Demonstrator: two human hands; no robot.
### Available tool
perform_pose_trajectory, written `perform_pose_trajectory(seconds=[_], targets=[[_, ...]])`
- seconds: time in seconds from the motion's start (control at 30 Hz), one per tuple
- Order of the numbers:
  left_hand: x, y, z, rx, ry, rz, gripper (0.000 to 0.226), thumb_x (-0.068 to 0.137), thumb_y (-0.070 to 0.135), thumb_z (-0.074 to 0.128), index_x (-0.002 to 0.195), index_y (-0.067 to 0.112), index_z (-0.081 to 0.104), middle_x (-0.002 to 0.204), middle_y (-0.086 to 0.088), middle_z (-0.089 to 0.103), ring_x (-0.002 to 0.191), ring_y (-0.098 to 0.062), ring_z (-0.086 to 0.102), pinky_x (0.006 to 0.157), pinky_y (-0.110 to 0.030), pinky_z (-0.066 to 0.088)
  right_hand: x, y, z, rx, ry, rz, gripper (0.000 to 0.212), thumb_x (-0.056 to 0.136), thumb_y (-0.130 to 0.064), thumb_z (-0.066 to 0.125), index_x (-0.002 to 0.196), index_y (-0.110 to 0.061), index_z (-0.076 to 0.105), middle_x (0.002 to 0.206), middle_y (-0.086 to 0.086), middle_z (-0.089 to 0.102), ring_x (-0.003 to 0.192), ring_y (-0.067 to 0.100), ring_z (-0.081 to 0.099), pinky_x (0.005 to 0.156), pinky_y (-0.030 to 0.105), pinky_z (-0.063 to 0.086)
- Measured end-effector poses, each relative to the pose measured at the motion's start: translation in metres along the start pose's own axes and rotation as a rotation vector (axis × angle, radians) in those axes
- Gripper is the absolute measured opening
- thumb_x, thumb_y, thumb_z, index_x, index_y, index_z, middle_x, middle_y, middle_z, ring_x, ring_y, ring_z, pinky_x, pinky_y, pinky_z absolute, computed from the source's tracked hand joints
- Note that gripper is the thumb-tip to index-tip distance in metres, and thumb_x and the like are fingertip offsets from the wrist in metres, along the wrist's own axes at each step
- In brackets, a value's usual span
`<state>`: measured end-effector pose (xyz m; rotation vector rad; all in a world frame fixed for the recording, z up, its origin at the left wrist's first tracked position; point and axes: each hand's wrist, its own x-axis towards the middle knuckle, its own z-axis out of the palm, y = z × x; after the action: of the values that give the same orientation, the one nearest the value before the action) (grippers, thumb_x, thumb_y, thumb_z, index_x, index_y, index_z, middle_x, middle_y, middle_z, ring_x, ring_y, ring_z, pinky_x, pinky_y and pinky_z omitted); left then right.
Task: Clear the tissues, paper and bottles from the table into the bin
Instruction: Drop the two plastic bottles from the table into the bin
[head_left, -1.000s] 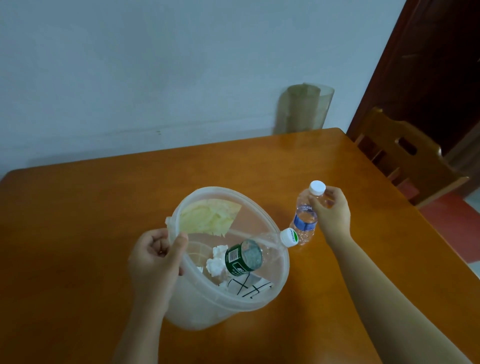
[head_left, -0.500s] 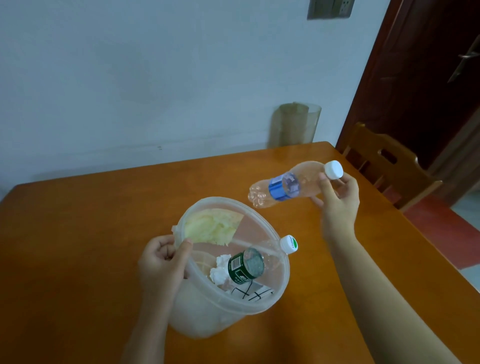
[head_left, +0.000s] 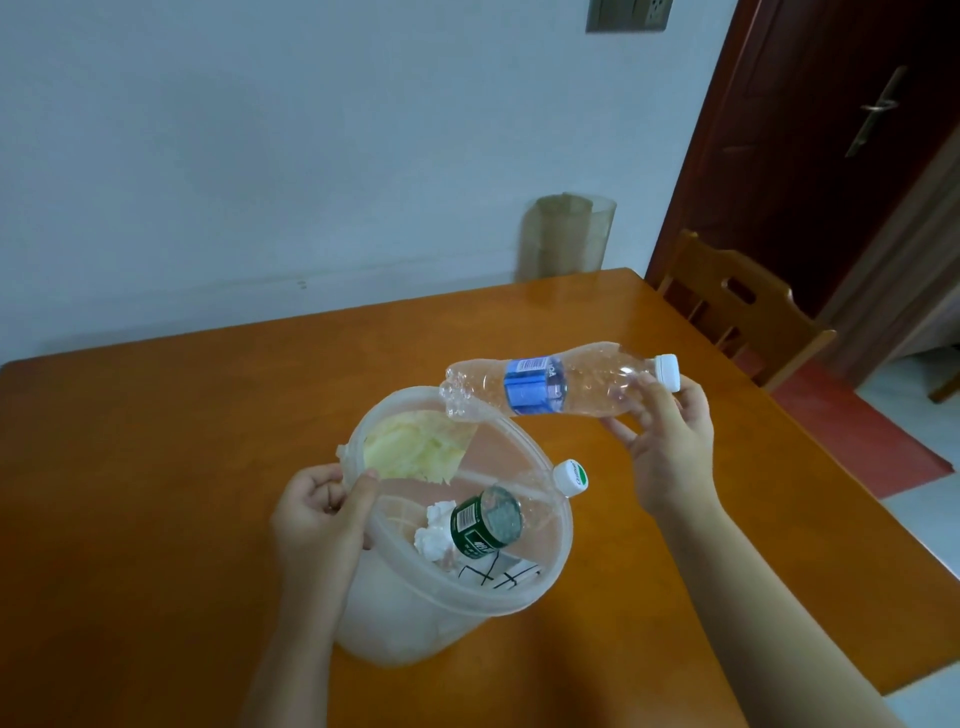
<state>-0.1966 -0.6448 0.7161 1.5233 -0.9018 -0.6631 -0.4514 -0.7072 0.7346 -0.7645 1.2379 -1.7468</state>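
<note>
A translucent plastic bin (head_left: 530, 597) stands on the wooden table (head_left: 156, 441). My left hand (head_left: 319, 519) grips its left rim. Inside lie a green-label bottle (head_left: 493, 519) with its white cap poking over the right rim, white tissues (head_left: 434, 535), a paper with black lines (head_left: 498, 577) and a yellowish crumpled sheet (head_left: 415, 441). My right hand (head_left: 667, 452) holds a clear blue-label bottle (head_left: 545, 384) by its neck, lying sideways in the air, its base over the bin's far rim.
A wooden chair (head_left: 743, 312) stands past the table's right edge, with a dark door (head_left: 831, 130) behind it. A greenish translucent container (head_left: 569, 234) stands against the wall beyond the far table edge.
My right hand lifted the blue-label bottle off the table, tipped it sideways and carried it left until its base reached the bin's rim. My left hand kept hold of the bin.
</note>
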Motion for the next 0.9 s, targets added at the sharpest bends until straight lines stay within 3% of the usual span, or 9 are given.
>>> perform_pose_trajectory(seconds=[0.1, 0.17, 0.3, 0.43, 0.63, 0.77, 0.9], targets=[[-0.006, -0.003, -0.009, 0.004, -0.015, 0.004, 0.015, 0.077, 0.021, 0.067, 0.089, 0.017, 0.058, 0.056, -0.005, 0.055, 0.040, -0.002, 0.050, 0.038, -0.013, 0.042, -0.014, 0.003, -0.006, -0.039, -0.035, -0.003, 0.014, 0.081, -0.031, 0.061, 0.094, -0.030, 0.055, 0.105, 0.001, 0.065, 0.095, 0.016, 0.066, 0.065, 0.027, 0.057], [-0.010, -0.005, -0.015, -0.012, -0.024, -0.002, 0.015, 0.077, 0.021, 0.067, 0.089, 0.017, 0.058, 0.057, -0.005, 0.055, 0.041, -0.003, 0.051, 0.039, -0.016, 0.044, -0.022, 0.006, -0.009, -0.093, -0.097, 0.001, 0.015, 0.081, -0.029, 0.062, 0.095, -0.028, 0.056, 0.103, 0.003, 0.066, 0.094, 0.017, 0.066, 0.069, 0.030, 0.057], [-0.019, -0.009, -0.026, -0.068, -0.052, -0.006, 0.010, 0.078, 0.017, 0.067, 0.084, 0.019, 0.059, 0.049, 0.005, 0.056, 0.044, -0.007, 0.052, 0.041, -0.025, 0.046, -0.036, 0.008, -0.017, -0.268, -0.187, 0.002, 0.018, 0.080, -0.027, 0.064, 0.096, -0.026, 0.057, 0.101, 0.000, 0.067, 0.091, 0.012, 0.066, 0.077, 0.031, 0.054], [-0.033, -0.011, -0.033, -0.106, -0.087, 0.009, 0.008, 0.079, 0.016, 0.065, 0.081, 0.021, 0.058, 0.046, 0.011, 0.058, 0.042, -0.004, 0.052, 0.038, -0.019, 0.044, -0.048, 0.007, -0.031, -0.355, -0.220, 0.014, 0.020, 0.077, -0.028, 0.067, 0.095, -0.024, 0.058, 0.100, 0.002, 0.068, 0.089, 0.014, 0.064, 0.076, 0.028, 0.052], [-0.057, -0.010, -0.038, -0.136, -0.151, 0.012, 0.007, 0.081, 0.014, 0.063, 0.080, 0.019, 0.059, 0.045, 0.010, 0.057, 0.038, -0.001, 0.047, 0.037, -0.015, 0.039, -0.070, 0.006, -0.049, -0.416, -0.302, 0.061, 0.018, 0.075, -0.021, 0.069, 0.090, -0.025, 0.060, 0.090, -0.007, 0.066, 0.073, -0.005, 0.063, 0.054, 0.008, 0.047], [-0.074, -0.009, -0.042, -0.128, -0.143, -0.017, 0.006, 0.081, 0.016, 0.062, 0.080, 0.020, 0.059, 0.047, 0.009, 0.059, 0.037, -0.003, 0.047, 0.036, -0.016, 0.039, -0.088, 0.006, -0.063, -0.485, -0.376, 0.112, 0.025, 0.074, -0.016, 0.071, 0.097, -0.020, 0.061, 0.103, 0.006, 0.066, 0.091, 0.020, 0.064, 0.067, 0.029, 0.055], [-0.101, -0.009, -0.049, -0.112, -0.110, -0.033, 0.002, 0.082, 0.019, 0.061, 0.081, 0.020, 0.059, 0.047, 0.008, 0.059, 0.037, -0.004, 0.048, 0.036, -0.017, 0.040, -0.106, -0.001, -0.082, -0.471, -0.412, 0.140, 0.026, 0.075, -0.019, 0.070, 0.098, -0.026, 0.060, 0.106, 0.004, 0.064, 0.094, 0.026, 0.062, 0.076, 0.041, 0.056]])
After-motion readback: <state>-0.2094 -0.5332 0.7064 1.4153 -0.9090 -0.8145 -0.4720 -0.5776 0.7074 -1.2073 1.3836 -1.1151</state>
